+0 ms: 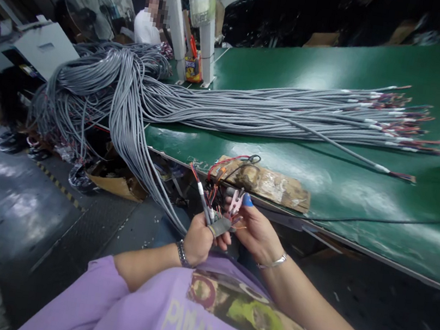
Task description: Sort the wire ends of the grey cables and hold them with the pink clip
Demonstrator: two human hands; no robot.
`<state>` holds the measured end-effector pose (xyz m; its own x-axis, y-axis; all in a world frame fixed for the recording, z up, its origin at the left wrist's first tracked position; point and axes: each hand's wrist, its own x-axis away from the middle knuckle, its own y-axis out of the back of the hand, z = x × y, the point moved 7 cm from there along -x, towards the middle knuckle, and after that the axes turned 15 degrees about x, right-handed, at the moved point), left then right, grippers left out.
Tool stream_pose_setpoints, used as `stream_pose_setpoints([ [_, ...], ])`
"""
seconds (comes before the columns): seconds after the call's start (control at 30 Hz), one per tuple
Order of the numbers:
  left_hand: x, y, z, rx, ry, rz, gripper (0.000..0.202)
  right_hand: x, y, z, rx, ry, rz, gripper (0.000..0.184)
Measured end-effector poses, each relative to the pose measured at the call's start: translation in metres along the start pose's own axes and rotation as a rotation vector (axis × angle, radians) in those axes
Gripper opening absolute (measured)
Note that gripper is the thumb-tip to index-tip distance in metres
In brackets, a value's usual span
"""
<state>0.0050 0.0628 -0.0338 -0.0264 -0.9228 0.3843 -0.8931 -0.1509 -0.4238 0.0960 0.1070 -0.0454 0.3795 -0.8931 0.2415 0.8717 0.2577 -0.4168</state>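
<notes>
Head view, the only one:

- Left hand (197,240): grip clenched in a fist round a cable end (202,195), low centre of the frame, just below the near edge of the surface (324,186).
- Cable end long axis: steep, leaning up and left out of the fist. White sleeve above the knuckles, red tip on top. The grey run goes out of the fist down and left, then climbs toward the bundle (252,112).
- Loose wires (215,194) fan out between the two hands, just right of the sleeve.
- Right hand (257,231): palm toward the camera, blue cot on one fingertip. Fingers are closed on a small pink piece (234,203); can't tell what it is. It sits right of the cable end, touching or almost touching the wires.
- The right hand is nearer the wire tips; the left hand only anchors the jacket.
- The bundle lies left to right across the surface. Its stripped ends are at the right, and its left part hangs off the edge.
- One stray cable (331,143) lies apart, nearer the hands.
- A taped pad (270,184) lies on the surface edge just above the hands.
- A co-worker (148,24) is in the upper left, well apart.
</notes>
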Motion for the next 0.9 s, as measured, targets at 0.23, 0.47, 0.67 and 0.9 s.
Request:
stream_pose_setpoints([
  [0.23, 0.001, 0.001, 0.0, 0.005, 0.028, -0.016, 0.053, 0.0, 0.006, -0.01, -0.132, -0.084, -0.096, 0.034],
  [0.47, 0.007, 0.004, -0.002, 0.018, 0.027, 0.007, 0.056, 0.003, 0.005, -0.007, -0.129, -0.09, -0.083, 0.042],
  [0.67, 0.006, 0.006, -0.005, 0.028, -0.02, 0.01, 0.057, 0.003, 0.007, 0.003, -0.068, -0.068, -0.101, 0.032],
  [0.9, 0.002, -0.001, -0.011, 0.012, -0.083, -0.008, 0.059, 0.003, 0.002, 0.003, -0.091, -0.031, -0.042, 0.04],
])
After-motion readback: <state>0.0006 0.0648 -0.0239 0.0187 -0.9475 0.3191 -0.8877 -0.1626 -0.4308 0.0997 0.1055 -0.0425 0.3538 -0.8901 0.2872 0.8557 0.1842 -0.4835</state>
